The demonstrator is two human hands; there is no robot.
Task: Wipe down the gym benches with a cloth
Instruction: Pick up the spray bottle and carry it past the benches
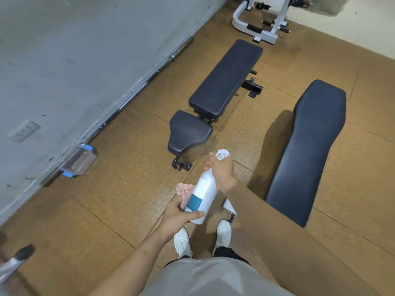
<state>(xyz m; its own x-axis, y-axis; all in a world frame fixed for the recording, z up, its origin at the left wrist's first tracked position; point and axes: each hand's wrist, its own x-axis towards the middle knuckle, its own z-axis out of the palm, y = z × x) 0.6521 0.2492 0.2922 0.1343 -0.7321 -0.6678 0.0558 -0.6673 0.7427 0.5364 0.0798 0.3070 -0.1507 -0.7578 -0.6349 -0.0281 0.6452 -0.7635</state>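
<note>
Above grey shorts (213, 278), had left grip (177, 214) clamped on spray bottle (203, 193) plus cloth (184, 190), right grip (222, 171) round its neck. Hadn't wiped either bench (226, 77) yet, probably.

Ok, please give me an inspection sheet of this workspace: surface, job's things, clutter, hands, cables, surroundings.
Surface: brown tiled floor.
Job's things: split bench with separate seat pad; one-piece bench beside it; white spray bottle; pink checked cloth.
Clutter: clear container and barbell along the wall; small white item by the shoes, unclear.
Hands: left hand holds the bottle's base and the cloth; right hand grips its neck.
Cables: nothing seen.
Surroundings: grey wall with an outlet; white machine frame at the far end.
</note>
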